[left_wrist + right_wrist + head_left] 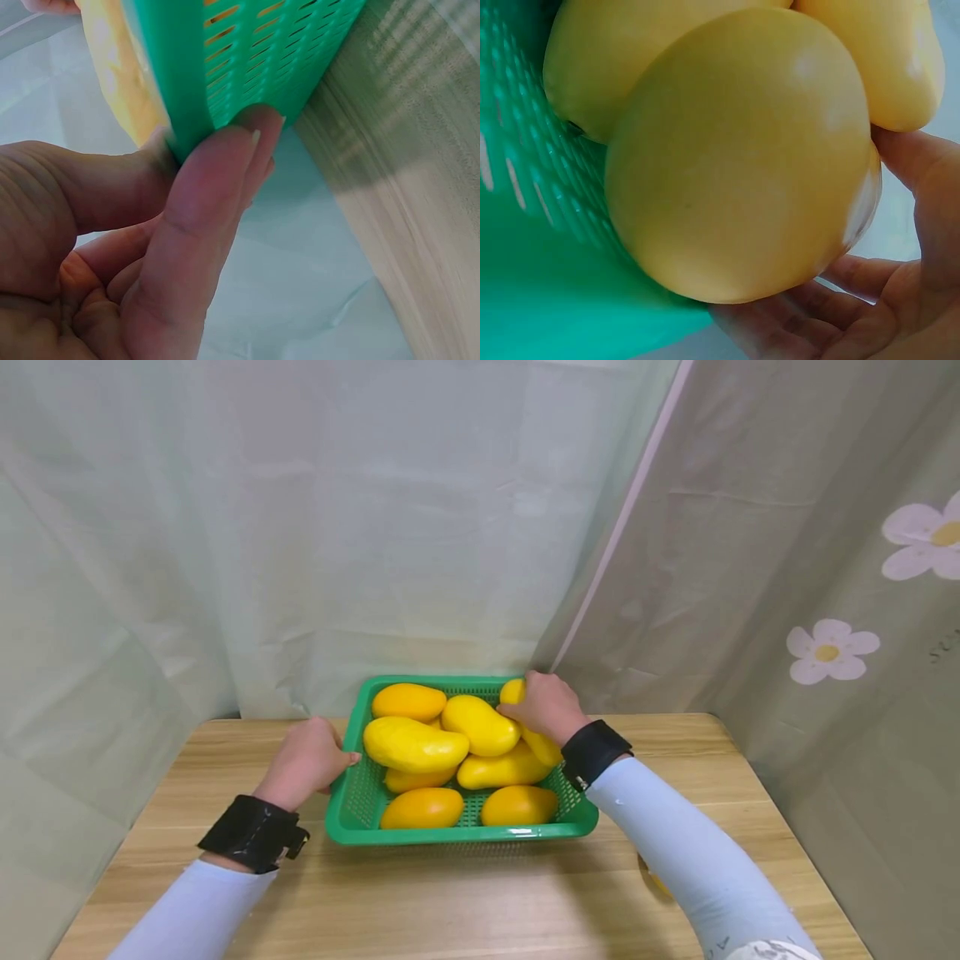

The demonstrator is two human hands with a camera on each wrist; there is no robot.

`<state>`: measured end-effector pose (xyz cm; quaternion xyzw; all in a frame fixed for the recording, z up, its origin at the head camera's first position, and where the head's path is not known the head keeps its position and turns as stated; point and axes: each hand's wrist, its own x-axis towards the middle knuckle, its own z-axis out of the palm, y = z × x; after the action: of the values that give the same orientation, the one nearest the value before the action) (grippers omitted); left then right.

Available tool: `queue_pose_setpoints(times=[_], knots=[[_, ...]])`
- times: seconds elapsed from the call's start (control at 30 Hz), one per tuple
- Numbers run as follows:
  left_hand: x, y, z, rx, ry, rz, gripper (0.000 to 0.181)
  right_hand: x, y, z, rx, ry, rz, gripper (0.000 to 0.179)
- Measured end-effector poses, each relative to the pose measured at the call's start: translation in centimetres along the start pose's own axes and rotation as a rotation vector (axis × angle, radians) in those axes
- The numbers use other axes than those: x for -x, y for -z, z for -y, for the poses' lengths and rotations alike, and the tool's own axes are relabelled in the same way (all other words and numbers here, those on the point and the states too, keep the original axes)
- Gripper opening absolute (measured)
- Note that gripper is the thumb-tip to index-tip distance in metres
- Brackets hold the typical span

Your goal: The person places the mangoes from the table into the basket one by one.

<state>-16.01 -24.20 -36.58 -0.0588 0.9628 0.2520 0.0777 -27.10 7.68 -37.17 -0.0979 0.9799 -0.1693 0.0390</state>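
Observation:
A green plastic basket (463,836) with slotted walls holds several yellow and orange mangoes (415,745). My left hand (306,764) is at its left side, pinching the rim. In the left wrist view the thumb lies inside the rim and the fingers (211,176) press against the slotted outer wall. My right hand (553,706) reaches over the back right corner and holds a yellow mango (739,161) against the right wall. Its thumb is on the inner side, the fingers between fruit and rim; part of this grip is hidden behind the mango.
The basket is on a wood-grain table (480,910), near its back edge. Pale curtains (412,527) hang behind and at both sides; the right one carries white flowers. A small orange thing (660,886) shows on the table, mostly hidden by my right forearm.

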Motion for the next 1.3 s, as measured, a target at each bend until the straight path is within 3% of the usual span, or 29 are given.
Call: queue_pose_setpoints(times=[0.5, 0.67, 0.77, 1.0, 1.3], knots=[[-0.2, 0.4, 0.4, 0.008, -0.005, 0.001, 0.024, 1.0, 1.8, -1.1, -0.038, 0.056, -0.064, 0.078], [-0.3, 0.6, 0.6, 0.012, 0.0, 0.009, 0.025, 2.0, 2.7, -2.2, -0.046, 0.064, -0.083, 0.069], [-0.4, 0.6, 0.6, 0.008, 0.001, 0.007, 0.025, 2.6, 3.1, -3.0, -0.039, 0.082, -0.097, 0.068], [-0.3, 0.7, 0.7, 0.02, -0.001, 0.014, 0.025, 4.5, 3.8, -5.3, -0.032, 0.069, -0.139, 0.081], [-0.4, 0.6, 0.7, 0.023, 0.001, 0.017, 0.027, 8.3, 3.6, -9.0, -0.051, 0.032, -0.095, 0.091]])
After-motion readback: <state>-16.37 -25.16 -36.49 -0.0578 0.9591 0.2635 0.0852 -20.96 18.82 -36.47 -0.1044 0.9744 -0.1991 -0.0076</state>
